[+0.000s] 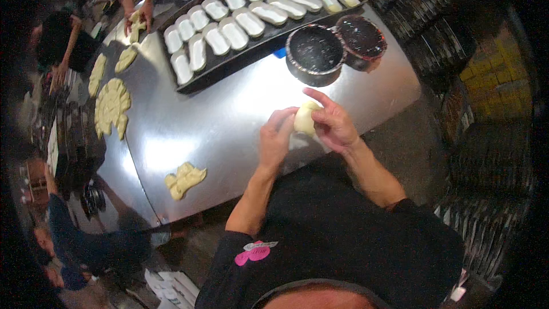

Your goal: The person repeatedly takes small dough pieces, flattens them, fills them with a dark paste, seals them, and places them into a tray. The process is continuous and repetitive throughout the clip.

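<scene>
A pale, rounded piece of dough (305, 119) is held between my two hands above the near edge of the metal table (223, 133). My left hand (278, 135) presses its fingertips to the dough's left side. On the other side my right hand (336, 122) grips it with thumb and curled fingers, the index finger stretched out. Beyond them stand a round pot of dark, glossy filling (315, 51) and a second one with reddish-dark filling (362, 36). A dark baking tray (223, 68) holds rows of white oval paper liners (248, 22); a few at its right end contain pale dough.
A torn lump of dough (184, 180) lies near the table's front edge. Further left are a large dough mass (112, 105) and smaller strips (98, 75). A co-worker's hands (139, 17) handle dough at the far left. Other people stand leftward; racks stand at right.
</scene>
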`<action>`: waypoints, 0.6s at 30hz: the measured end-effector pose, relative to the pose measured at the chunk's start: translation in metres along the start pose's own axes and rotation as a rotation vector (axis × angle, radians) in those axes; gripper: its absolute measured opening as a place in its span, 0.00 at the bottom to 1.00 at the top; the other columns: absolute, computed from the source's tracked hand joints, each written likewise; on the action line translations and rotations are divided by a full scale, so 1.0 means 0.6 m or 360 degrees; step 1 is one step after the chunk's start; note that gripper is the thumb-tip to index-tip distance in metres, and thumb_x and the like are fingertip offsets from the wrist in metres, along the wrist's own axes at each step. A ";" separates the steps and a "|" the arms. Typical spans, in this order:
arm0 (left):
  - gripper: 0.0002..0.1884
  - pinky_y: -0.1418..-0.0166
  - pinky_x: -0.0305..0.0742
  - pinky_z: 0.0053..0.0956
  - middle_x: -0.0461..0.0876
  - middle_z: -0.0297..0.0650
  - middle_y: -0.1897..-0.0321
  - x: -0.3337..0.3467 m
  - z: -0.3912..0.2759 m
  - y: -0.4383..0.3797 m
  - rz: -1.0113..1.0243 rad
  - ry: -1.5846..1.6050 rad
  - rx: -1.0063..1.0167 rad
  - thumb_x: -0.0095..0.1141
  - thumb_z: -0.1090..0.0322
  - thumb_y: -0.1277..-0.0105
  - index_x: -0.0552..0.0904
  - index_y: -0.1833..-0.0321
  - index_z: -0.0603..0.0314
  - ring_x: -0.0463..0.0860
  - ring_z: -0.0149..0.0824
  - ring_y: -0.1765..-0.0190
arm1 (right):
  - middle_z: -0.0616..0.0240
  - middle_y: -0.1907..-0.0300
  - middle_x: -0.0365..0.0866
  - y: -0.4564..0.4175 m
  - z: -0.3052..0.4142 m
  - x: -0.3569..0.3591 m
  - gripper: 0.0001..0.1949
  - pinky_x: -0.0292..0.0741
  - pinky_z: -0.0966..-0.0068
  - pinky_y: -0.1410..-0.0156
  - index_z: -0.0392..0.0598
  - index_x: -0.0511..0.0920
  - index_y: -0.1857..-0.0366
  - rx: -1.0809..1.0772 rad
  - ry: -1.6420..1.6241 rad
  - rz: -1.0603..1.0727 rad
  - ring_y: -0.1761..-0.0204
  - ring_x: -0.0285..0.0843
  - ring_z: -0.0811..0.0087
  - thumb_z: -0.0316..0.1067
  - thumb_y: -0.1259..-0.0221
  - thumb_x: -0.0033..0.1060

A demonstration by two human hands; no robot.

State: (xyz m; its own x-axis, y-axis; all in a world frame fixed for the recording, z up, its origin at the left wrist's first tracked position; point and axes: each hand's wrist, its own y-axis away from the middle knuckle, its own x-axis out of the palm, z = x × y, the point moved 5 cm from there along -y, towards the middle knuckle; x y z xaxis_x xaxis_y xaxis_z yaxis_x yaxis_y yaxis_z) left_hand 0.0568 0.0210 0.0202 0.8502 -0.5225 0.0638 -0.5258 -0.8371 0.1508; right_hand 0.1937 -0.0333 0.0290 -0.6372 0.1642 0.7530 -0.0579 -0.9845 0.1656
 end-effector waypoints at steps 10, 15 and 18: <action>0.31 0.22 0.45 0.51 0.50 0.64 0.25 0.306 0.083 -0.104 0.0337 -0.0873 0.0696 0.48 0.65 0.30 0.59 0.27 0.69 0.48 0.63 0.23 | 0.61 0.46 0.76 0.033 0.149 -0.246 0.34 0.74 0.63 0.38 0.48 0.53 0.26 -0.0435 -0.0139 -0.0933 0.45 0.76 0.61 0.29 0.35 0.56; 0.31 0.27 0.62 0.41 0.61 0.54 0.28 0.365 0.122 -0.214 0.0423 -0.0032 0.0014 0.51 0.66 0.31 0.59 0.26 0.68 0.62 0.50 0.27 | 0.58 0.54 0.81 -0.034 0.351 -0.320 0.33 0.79 0.64 0.50 0.48 0.60 0.29 -0.0808 0.2247 -0.0923 0.55 0.81 0.60 0.24 0.43 0.56; 0.33 0.34 0.69 0.38 0.72 0.44 0.37 0.387 0.156 -0.272 0.0239 0.0923 -0.0753 0.53 0.67 0.32 0.58 0.25 0.66 0.73 0.37 0.39 | 0.57 0.54 0.82 -0.107 0.357 -0.307 0.30 0.77 0.66 0.53 0.48 0.66 0.32 -0.0900 0.3498 -0.0247 0.57 0.81 0.60 0.29 0.43 0.55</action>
State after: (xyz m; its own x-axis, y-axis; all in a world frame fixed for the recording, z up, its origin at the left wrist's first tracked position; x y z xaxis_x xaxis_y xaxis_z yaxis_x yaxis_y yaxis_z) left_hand 0.3379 0.0214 -0.0818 0.7166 -0.3472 0.6050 -0.6808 -0.5370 0.4981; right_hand 0.4793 0.0130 0.0160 -0.1710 0.3070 -0.9362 -0.0615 -0.9517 -0.3009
